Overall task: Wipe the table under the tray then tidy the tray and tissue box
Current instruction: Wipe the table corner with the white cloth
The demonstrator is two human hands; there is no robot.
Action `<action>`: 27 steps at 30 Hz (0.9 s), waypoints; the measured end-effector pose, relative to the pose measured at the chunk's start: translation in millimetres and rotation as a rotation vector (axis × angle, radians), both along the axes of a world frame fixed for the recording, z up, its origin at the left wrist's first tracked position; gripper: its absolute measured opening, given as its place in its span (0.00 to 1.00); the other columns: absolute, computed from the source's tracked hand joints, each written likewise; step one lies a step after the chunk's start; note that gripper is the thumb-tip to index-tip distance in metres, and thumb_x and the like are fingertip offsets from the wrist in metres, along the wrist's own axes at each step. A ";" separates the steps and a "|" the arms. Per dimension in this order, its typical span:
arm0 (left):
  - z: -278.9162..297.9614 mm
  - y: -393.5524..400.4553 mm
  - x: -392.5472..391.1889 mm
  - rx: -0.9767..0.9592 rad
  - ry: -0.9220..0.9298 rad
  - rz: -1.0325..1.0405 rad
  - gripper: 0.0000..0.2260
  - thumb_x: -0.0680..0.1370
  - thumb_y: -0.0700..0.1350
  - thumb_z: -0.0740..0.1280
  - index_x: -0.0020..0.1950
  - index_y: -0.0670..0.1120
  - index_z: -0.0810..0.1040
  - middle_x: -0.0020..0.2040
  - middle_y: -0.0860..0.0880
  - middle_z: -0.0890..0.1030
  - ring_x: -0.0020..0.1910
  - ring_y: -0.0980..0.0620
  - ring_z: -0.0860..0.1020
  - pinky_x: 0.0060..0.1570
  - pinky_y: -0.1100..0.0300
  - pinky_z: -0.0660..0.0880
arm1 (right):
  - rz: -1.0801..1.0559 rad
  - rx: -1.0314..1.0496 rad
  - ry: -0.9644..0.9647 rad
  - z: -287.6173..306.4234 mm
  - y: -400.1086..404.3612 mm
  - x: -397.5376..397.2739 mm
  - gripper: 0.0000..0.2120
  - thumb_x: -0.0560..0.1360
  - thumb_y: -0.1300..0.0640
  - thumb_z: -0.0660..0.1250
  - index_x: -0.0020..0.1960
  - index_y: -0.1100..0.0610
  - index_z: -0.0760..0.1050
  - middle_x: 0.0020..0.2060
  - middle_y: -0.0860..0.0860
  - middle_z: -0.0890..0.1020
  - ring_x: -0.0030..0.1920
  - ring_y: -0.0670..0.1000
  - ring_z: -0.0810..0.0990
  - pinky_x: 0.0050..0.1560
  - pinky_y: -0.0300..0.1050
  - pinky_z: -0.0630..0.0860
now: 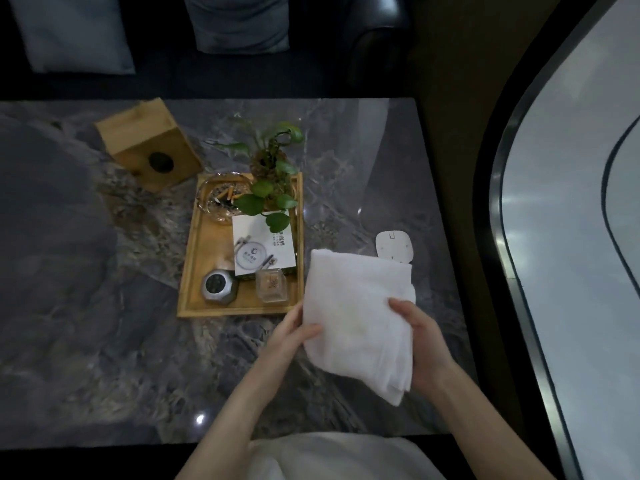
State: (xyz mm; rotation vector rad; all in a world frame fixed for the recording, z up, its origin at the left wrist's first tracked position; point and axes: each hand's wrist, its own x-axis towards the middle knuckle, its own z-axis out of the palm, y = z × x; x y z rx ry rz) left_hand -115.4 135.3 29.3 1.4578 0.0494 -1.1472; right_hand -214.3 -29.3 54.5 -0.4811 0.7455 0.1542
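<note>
A folded white cloth is held above the grey marble table, to the right of a wooden tray. My left hand grips the cloth's left edge and my right hand grips its right edge. The tray carries a glass ashtray with butts, a potted plant, a white printed box, a grey faceted gadget and a small glass jar. A wooden tissue box lies tipped at an angle at the table's back left.
A small white flat device lies on the table just beyond the cloth. A dark sofa with cushions runs behind the table. The table's right edge borders a dark strip and a pale curved floor area.
</note>
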 end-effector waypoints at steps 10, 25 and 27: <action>2.2 120.6 43.0 -0.056 0.067 0.258 0.19 0.59 0.44 0.79 0.47 0.44 0.82 0.45 0.44 0.86 0.44 0.49 0.84 0.36 0.59 0.80 | 0.454 -0.346 0.029 -2.4 78.1 57.3 0.12 0.69 0.52 0.69 0.52 0.54 0.78 0.46 0.51 0.86 0.49 0.52 0.83 0.52 0.51 0.78; -15.1 266.2 200.3 0.366 -0.449 0.329 0.11 0.73 0.40 0.68 0.54 0.43 0.76 0.47 0.47 0.81 0.43 0.51 0.80 0.37 0.61 0.76 | 0.568 -1.142 0.031 -48.4 244.5 230.9 0.08 0.74 0.59 0.63 0.50 0.62 0.74 0.46 0.57 0.82 0.46 0.56 0.80 0.50 0.60 0.78; -25.9 266.6 211.6 0.470 -0.522 0.284 0.13 0.71 0.42 0.67 0.55 0.41 0.76 0.48 0.44 0.80 0.47 0.45 0.77 0.44 0.56 0.72 | 0.585 -1.193 0.065 -53.4 254.6 241.2 0.08 0.75 0.59 0.61 0.52 0.62 0.72 0.46 0.58 0.81 0.45 0.56 0.79 0.47 0.57 0.78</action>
